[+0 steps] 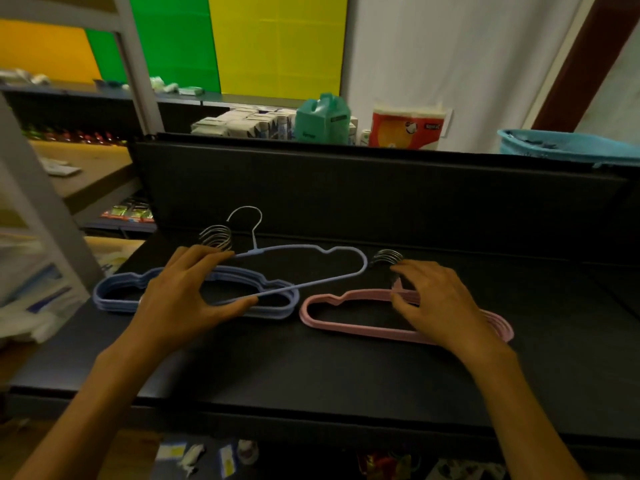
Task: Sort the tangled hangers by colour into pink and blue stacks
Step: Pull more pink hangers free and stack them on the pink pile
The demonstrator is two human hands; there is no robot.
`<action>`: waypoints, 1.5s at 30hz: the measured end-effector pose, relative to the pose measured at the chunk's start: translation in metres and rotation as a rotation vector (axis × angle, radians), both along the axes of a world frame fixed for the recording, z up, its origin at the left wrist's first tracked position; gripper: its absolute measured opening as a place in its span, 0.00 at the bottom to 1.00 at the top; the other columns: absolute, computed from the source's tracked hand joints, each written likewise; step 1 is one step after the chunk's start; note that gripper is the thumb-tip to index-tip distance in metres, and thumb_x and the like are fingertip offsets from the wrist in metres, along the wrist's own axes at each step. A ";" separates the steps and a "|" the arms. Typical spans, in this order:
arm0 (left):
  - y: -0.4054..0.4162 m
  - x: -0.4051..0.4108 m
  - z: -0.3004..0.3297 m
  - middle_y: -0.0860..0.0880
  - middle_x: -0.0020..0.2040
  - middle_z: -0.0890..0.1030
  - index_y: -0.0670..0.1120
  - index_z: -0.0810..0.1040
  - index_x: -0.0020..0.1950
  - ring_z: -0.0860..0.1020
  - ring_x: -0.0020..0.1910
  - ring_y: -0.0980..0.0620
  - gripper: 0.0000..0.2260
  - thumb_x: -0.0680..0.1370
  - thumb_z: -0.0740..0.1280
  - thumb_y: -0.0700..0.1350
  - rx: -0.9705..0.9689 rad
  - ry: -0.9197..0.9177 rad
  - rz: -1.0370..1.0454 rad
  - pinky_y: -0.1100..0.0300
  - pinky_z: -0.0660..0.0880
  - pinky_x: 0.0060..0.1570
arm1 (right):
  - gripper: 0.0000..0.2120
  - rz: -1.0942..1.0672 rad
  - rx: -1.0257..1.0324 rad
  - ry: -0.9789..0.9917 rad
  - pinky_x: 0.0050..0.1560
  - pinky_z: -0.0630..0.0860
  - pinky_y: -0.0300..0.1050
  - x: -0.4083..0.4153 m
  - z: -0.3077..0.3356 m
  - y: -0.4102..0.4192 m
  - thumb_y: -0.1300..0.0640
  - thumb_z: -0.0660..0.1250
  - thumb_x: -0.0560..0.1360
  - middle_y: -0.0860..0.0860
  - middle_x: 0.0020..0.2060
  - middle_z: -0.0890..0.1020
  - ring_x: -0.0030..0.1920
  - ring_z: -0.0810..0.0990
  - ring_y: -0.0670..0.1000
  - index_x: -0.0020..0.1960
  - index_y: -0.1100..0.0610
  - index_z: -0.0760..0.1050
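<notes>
A stack of blue hangers (114,296) lies flat on the left of the black shelf (311,368), its metal hooks (216,237) pointing away from me. One loose blue hanger (332,251) lies tilted across that stack, its right end reaching toward the pink ones. My left hand (183,296) spans this loose hanger, fingers at its neck and thumb on its lower bar. A stack of pink hangers (332,322) lies on the right. My right hand (440,303) covers its middle, fingers and thumb curled round the top bars near the hooks (388,258).
A black upright panel (346,192) closes the back of the shelf. Behind it stand a teal jug (322,119), white boxes (242,124), a tissue pack (405,128) and a blue basket (568,147). A grey rack post (38,209) and stocked shelves are on the left.
</notes>
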State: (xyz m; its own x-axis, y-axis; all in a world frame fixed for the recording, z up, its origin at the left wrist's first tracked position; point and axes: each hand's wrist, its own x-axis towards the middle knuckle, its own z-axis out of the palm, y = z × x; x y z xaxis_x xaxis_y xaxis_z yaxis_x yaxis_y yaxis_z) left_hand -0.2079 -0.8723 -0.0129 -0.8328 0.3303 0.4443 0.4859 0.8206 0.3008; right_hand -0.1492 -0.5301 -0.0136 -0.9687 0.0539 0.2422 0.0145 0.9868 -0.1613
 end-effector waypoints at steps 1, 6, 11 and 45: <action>-0.006 -0.003 0.000 0.48 0.61 0.72 0.50 0.71 0.68 0.69 0.57 0.52 0.40 0.63 0.60 0.72 -0.010 -0.002 -0.003 0.55 0.73 0.49 | 0.27 -0.010 0.001 -0.004 0.70 0.56 0.45 -0.005 0.000 -0.006 0.44 0.63 0.75 0.47 0.71 0.65 0.71 0.61 0.47 0.72 0.46 0.61; -0.041 -0.025 0.000 0.51 0.60 0.72 0.51 0.71 0.67 0.68 0.55 0.56 0.39 0.63 0.59 0.73 -0.020 -0.019 -0.018 0.60 0.70 0.49 | 0.26 -0.047 0.008 -0.002 0.71 0.58 0.47 -0.023 0.003 -0.038 0.44 0.63 0.75 0.48 0.71 0.65 0.71 0.62 0.48 0.71 0.46 0.62; -0.069 -0.050 -0.003 0.53 0.61 0.71 0.53 0.69 0.68 0.66 0.55 0.60 0.39 0.63 0.58 0.74 -0.067 -0.080 -0.079 0.65 0.68 0.48 | 0.25 -0.118 -0.005 0.010 0.71 0.57 0.49 -0.029 0.001 -0.061 0.45 0.64 0.75 0.49 0.70 0.67 0.71 0.63 0.50 0.70 0.48 0.65; -0.099 -0.063 -0.005 0.51 0.70 0.64 0.54 0.56 0.74 0.66 0.65 0.53 0.39 0.68 0.64 0.69 -0.280 -0.279 -0.176 0.58 0.66 0.62 | 0.22 -0.253 -0.055 0.032 0.68 0.62 0.50 -0.011 -0.002 -0.123 0.47 0.65 0.75 0.51 0.67 0.71 0.68 0.67 0.52 0.68 0.50 0.69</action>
